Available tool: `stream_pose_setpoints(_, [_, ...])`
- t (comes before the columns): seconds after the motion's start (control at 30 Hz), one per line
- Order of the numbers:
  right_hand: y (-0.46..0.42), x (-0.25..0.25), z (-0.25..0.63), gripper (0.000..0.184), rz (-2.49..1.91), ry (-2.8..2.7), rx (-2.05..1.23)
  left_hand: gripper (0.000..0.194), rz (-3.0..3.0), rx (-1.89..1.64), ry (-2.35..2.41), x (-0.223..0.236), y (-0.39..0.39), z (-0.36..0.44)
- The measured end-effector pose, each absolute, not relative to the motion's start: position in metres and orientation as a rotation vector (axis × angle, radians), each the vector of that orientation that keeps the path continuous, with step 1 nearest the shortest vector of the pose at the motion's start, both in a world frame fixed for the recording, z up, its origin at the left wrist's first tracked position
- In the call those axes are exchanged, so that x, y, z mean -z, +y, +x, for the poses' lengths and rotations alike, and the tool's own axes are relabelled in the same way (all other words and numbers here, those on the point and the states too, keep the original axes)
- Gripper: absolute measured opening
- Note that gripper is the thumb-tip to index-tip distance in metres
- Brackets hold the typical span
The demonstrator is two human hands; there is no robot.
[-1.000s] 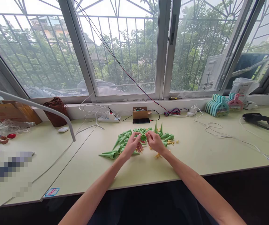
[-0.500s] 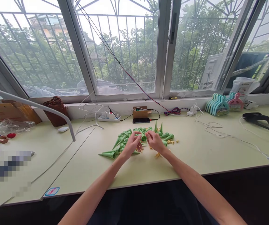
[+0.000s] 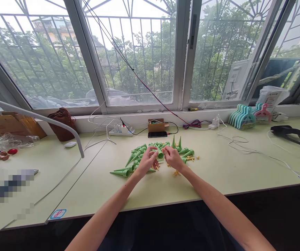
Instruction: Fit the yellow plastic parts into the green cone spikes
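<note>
My left hand is curled, thumb and fingers closed on a green plastic plant-watering spike whose round open end faces me. Close against its right side is my right hand, with thumb and fingertips pinched together; whatever sits between them is too small to make out. Around both hands lies a pile of similar green spikes, and two of them stand point up behind my right hand. Small yellow plastic pieces are scattered below and to the right of the hands, partly hidden by them.
Behind the pile are a black phone and a small cardboard box. A power strip and cables run along the windowsill. Teal hangers and black straps lie right. A white lamp arm crosses the left side.
The green spike between my hands has tipped slightly, its open end a little lower. Both hands stay almost in place.
</note>
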State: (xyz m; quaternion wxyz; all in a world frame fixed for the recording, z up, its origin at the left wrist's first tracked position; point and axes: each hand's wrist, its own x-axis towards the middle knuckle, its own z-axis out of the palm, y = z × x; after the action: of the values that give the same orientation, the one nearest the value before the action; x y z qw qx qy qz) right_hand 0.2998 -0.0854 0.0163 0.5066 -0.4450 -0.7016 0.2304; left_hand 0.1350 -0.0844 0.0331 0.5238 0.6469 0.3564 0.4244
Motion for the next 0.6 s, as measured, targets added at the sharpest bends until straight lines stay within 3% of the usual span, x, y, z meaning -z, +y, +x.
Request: stream_pose_setpoints(0.6, [-0.0848, -0.0167, 0.3003, 0.038, -1.106, -1.710, -0.503, 0.044, 1.580, -1.015, 0.816, -0.0301, -0.0819, 0.1335])
